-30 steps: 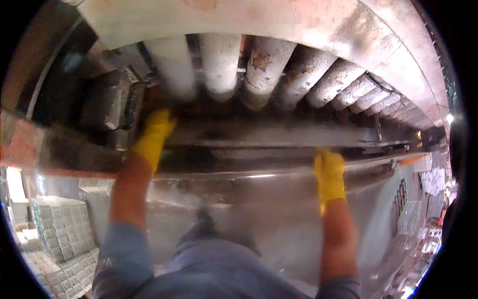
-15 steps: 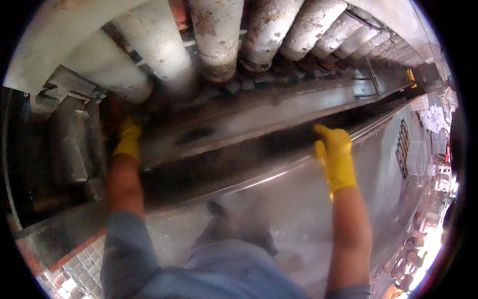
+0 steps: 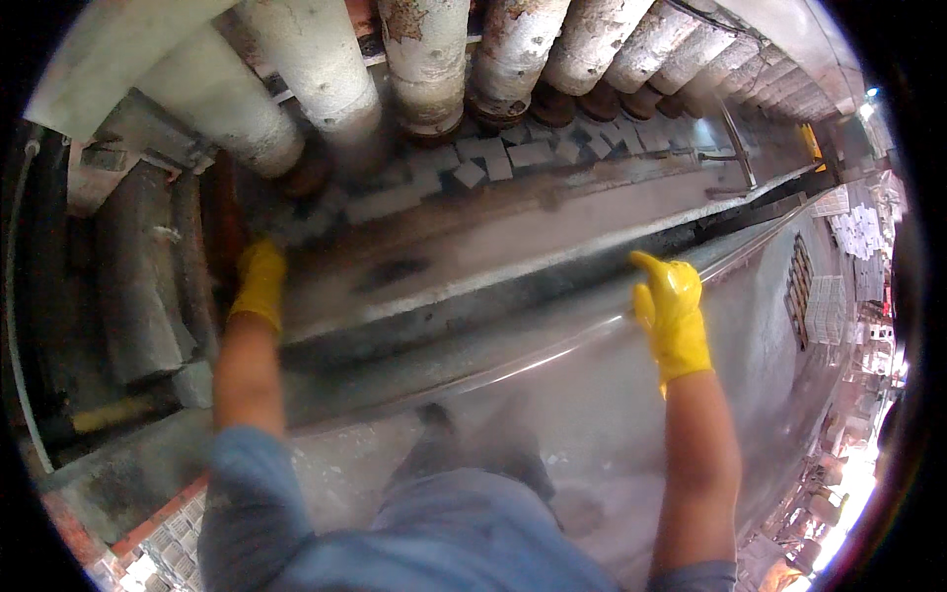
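So here's the setup: a person in yellow rubber gloves is standing at a long, dusty grey machine bed (image 3: pixel 513 247) that runs off to the far right, with a row of big crusty cylinders (image 3: pixel 424 59) hanging over it. Under those cylinders, on the far side of the bed, sits a line of small grey blocks (image 3: pixel 513 158), some neat, some knocked crooked.

The left hand (image 3: pixel 258 286) is stretched out to the near-left end of that line, right under the leftmost cylinders. It's blurry there, so I can't tell if the fingers are closed on a block or just pushing against the pile. The right hand (image 3: pixel 671 314) is up over the shiny metal rail (image 3: pixel 552 345) at the near edge of the bed, fingers loosely spread, holding nothing and well apart from the blocks.

As for progress, my read is it's early going. Pretty much the whole row of blocks is sitting on the bed, none in either hand that I can make out. Stacks of pale blocks (image 3: pixel 858 237) show far right, so plenty left to shift by the look of it.
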### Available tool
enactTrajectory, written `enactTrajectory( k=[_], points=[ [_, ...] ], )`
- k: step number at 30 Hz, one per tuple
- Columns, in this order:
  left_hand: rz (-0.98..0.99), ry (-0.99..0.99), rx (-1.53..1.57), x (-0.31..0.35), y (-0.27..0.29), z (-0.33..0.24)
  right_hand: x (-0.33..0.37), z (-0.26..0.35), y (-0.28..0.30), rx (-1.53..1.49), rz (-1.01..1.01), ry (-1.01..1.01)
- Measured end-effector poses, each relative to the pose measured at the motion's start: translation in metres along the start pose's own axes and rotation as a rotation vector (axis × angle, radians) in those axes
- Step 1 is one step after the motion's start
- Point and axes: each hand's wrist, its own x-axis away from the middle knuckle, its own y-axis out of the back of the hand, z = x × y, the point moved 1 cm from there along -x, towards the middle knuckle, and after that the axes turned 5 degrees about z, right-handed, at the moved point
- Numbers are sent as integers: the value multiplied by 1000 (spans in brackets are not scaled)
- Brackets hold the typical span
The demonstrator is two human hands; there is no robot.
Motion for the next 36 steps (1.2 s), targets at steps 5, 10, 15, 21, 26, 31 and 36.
enactTrajectory(
  k=[5,10,15,21,26,31,36],
  points=[
    [-6,63,203,-33,-60,26,-3,1,2,8,-3,41],
    [-297,-110,51,8,-48,2,6,3,3,4,30,-2],
    [-121,-21,124,24,-34,-18,12,2,-1,8,13,3],
    [-271,-200,170,56,-13,-54,16,0,-5,28,4,46],
    [-220,-751,301,123,51,-125,22,-3,-5,47,-25,55],
    [-314,-1215,246,207,57,-161,32,-14,-16,51,-24,55],
    [-421,-1335,267,304,75,-130,39,-18,-19,22,-79,101]
  ],
)
